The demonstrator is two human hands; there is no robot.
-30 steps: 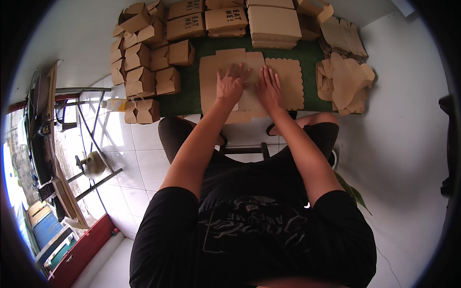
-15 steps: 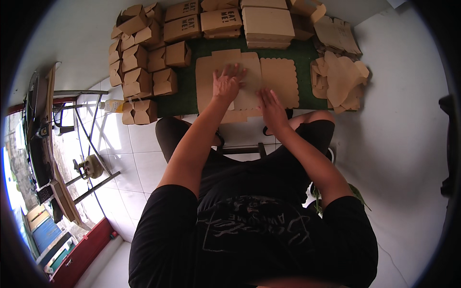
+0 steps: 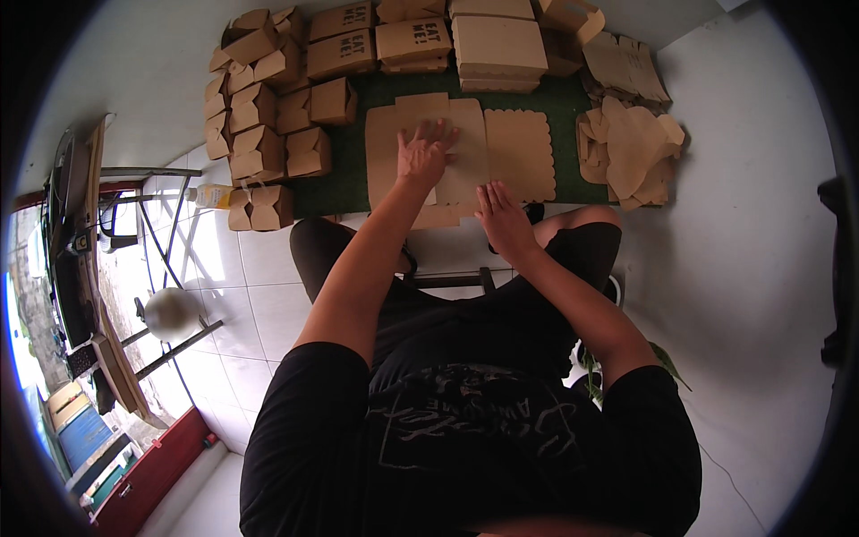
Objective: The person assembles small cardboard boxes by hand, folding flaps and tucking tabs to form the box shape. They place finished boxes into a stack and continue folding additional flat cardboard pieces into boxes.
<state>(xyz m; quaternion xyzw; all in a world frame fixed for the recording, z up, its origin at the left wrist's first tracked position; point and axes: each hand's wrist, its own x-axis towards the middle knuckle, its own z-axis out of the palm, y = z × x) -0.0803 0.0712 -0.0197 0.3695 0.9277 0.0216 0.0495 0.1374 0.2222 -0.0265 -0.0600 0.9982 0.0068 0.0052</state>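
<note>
While the fingers of the left hand (image 3: pixel 422 159) spread wide and flat, apparently to steady the unfolded cardboard sheet (image 3: pixel 465 168) at the upper centre of the frame, those of the right hand (image 3: pixel 501 219) lie straight and close together, gripping nothing, by the lower end of its crease. The sheet lies open on the green surface (image 3: pixel 347 179), scalloped panel rightward. Folded boxes (image 3: pixel 258 150) crowd the upper left, seemingly to keep room around it; flat cardboard pieces (image 3: pixel 637 148) lie at the upper right.

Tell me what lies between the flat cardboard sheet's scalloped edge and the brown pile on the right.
In the head view, only a strip of green table covering shows between the cardboard sheet and the brown pile.
</note>
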